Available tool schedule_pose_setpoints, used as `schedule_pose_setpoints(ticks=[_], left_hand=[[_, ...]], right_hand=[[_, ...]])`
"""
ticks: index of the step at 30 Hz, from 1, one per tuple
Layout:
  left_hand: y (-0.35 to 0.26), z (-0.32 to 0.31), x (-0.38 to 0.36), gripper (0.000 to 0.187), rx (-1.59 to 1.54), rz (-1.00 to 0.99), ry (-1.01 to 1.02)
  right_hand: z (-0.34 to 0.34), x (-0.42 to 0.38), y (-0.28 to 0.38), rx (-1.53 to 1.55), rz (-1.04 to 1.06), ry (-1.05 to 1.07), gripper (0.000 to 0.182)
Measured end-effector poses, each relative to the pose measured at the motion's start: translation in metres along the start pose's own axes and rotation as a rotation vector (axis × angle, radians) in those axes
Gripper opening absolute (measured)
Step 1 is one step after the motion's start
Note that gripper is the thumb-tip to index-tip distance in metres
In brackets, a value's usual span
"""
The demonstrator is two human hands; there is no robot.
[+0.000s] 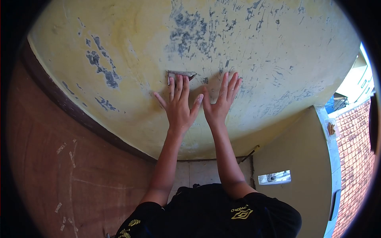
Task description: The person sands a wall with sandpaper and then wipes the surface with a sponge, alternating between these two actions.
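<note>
Both hands are raised in front of a yellowish wall (139, 51) with scraped grey patches. My left hand (179, 105) has its fingers spread over a flat, dark-edged scraper-like piece (180, 73), which lies against the wall under the fingertips; its lower part is hidden by the fingers. Just to the right, my right hand (221, 101) is open, palm toward the wall, thumb near the left thumb, and holds nothing. Whether its fingertips touch the wall is hard to tell.
A reddish-brown surface (107, 182) with bits of tape fills the lower left. At the right stand a low wall (289, 146) with a small opening and a ledge (332, 158) with a dark phone-like object (335, 204). Roof tiles (355, 158) show beyond.
</note>
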State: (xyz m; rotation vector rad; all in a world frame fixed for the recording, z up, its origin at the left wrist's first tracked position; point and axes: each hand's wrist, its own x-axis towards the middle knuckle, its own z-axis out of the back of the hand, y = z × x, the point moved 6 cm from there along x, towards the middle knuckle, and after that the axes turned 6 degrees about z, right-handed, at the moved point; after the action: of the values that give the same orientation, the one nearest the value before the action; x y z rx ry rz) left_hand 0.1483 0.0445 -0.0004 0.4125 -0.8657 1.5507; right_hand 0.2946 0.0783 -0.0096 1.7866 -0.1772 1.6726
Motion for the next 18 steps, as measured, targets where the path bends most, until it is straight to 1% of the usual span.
schedule_pose_setpoints(ticks=[2,4,6,7,9,13,15,16,18], left_hand=[[0.0,0.0,0.002,0.085,-0.035,0.006,0.012],[-0.007,0.011,0.015,0.085,-0.067,0.025,0.018],[-0.019,0.027,0.036,0.084,-0.07,-0.025,-0.077],[-0.023,0.034,0.048,0.084,-0.069,-0.022,-0.076],[-0.034,0.047,0.063,0.085,-0.056,-0.099,-0.136],[-0.025,0.026,0.044,0.092,-0.038,-0.102,-0.082],[-0.012,-0.004,0.009,0.096,-0.026,-0.042,0.002],[-0.012,-0.007,0.002,0.098,-0.034,-0.02,0.028],[-0.02,-0.005,0.009,0.098,-0.062,-0.037,-0.004]], right_hand=[[0.005,0.004,-0.01,-0.046,-0.069,0.027,0.088],[0.004,0.006,-0.015,-0.077,-0.063,0.054,0.09],[0.0,0.0,-0.015,-0.109,-0.077,0.085,0.091],[-0.001,0.0,-0.016,-0.108,-0.088,0.083,0.091],[-0.003,0.001,-0.017,-0.108,-0.097,0.082,0.091],[0.003,0.003,-0.019,-0.105,-0.107,0.119,0.09],[0.007,0.003,-0.019,-0.104,-0.108,0.138,0.088],[0.01,0.004,-0.018,-0.088,-0.094,0.149,0.086],[0.015,0.003,-0.017,-0.075,-0.085,0.151,0.084]])
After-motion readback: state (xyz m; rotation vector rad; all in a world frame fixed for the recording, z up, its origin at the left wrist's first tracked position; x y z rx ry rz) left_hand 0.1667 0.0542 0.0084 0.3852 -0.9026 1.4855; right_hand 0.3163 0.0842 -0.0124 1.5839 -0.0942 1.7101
